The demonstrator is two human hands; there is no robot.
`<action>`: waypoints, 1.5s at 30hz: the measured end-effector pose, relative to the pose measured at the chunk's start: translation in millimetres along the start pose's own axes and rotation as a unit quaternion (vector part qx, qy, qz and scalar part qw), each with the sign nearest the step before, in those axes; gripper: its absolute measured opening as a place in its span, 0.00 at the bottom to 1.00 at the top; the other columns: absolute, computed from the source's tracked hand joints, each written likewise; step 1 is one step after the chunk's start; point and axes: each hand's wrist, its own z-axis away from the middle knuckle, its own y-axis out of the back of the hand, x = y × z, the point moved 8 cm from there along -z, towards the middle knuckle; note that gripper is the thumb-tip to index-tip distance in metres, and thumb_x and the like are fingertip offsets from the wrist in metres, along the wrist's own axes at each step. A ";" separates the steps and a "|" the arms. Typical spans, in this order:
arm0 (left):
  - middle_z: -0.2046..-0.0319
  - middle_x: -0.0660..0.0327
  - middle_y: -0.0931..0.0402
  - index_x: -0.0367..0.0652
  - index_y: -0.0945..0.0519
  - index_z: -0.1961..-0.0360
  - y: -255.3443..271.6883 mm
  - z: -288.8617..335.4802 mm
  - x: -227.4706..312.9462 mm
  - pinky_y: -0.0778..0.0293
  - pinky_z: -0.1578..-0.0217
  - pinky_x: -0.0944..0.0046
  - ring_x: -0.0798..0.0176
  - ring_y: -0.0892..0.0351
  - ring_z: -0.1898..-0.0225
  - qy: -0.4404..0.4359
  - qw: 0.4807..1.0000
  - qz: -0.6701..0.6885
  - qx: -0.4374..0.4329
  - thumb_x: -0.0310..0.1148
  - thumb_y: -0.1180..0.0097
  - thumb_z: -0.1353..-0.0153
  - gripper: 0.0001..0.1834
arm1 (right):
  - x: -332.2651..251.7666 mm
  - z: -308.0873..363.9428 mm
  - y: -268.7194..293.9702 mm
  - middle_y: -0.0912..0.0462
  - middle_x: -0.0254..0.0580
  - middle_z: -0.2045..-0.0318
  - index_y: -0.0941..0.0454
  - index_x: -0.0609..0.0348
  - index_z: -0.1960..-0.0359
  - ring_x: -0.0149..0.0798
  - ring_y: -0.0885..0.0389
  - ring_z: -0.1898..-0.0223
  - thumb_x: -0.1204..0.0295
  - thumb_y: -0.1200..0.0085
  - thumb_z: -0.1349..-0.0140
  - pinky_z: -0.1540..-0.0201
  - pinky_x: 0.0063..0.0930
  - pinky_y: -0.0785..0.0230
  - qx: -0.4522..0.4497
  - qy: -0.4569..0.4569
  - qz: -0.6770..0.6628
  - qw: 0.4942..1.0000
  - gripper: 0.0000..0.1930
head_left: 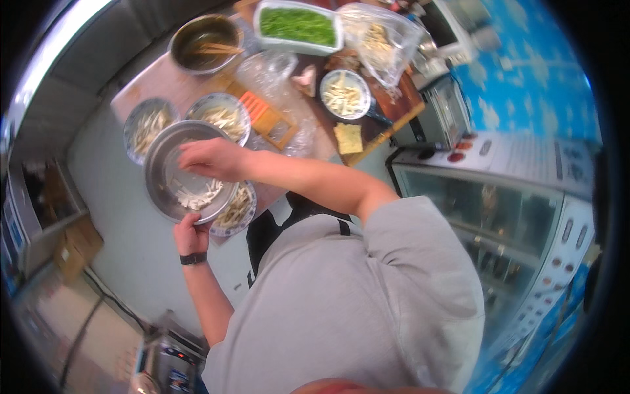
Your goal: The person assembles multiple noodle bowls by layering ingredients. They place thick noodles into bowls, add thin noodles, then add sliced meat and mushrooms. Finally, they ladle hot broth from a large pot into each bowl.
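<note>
A round metal basin [157, 172] is tilted above the table's near left corner, with pale whitish strips [198, 197] gathered at its near side. My left hand [189, 234], below a dark wristband, grips the basin's near rim. Over the inside of the basin my right hand [213, 159] has its fingers curled together; whatever they hold is hidden. Close around the basin stand a bowl of pale strips [151, 128] on the left, a second bowl [224, 117] behind it and a patterned plate of strips [235, 211], partly covered by the basin.
Farther back are a pot [205, 44] with wooden sticks, a white tub of chopped greens [296, 25], and a plastic bag [384, 43] of pale pieces. An orange slicer [268, 119], a pan [344, 95] of strips and a yellow sponge [348, 138] lie nearer. A glass-fronted cabinet [485, 210] stands right.
</note>
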 end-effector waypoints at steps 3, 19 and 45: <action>0.58 0.47 0.17 0.26 0.21 0.60 -57.1 -14.4 -28.7 0.14 0.51 0.45 0.47 0.14 0.56 0.055 0.995 -0.032 -0.070 0.18 0.47 0.41 0.09 | 45.8 121.1 157.4 0.11 0.41 0.63 0.13 0.58 0.58 0.35 0.12 0.60 0.67 0.38 0.33 0.55 0.31 0.22 0.155 -0.234 -0.012 0.960 0.08; 0.63 0.52 0.19 0.28 0.22 0.59 -412.5 6.1 -236.8 0.10 0.67 0.53 0.53 0.14 0.64 0.151 0.960 -0.225 -0.070 0.20 0.47 0.36 0.07 | 291.3 240.2 727.2 0.17 0.49 0.56 0.26 0.74 0.50 0.41 0.12 0.58 0.74 0.38 0.33 0.59 0.30 0.13 0.503 -0.255 -0.236 0.791 0.17; 0.37 0.49 0.29 0.31 0.29 0.37 -676.4 -142.3 -385.9 0.23 0.37 0.54 0.48 0.26 0.37 0.017 0.957 -0.251 -0.146 0.45 0.41 0.31 0.31 | -453.7 1335.2 525.7 0.20 0.41 0.74 0.26 0.71 0.38 0.33 0.26 0.80 0.47 0.34 0.37 0.76 0.33 0.26 0.678 -0.652 0.315 0.127 0.39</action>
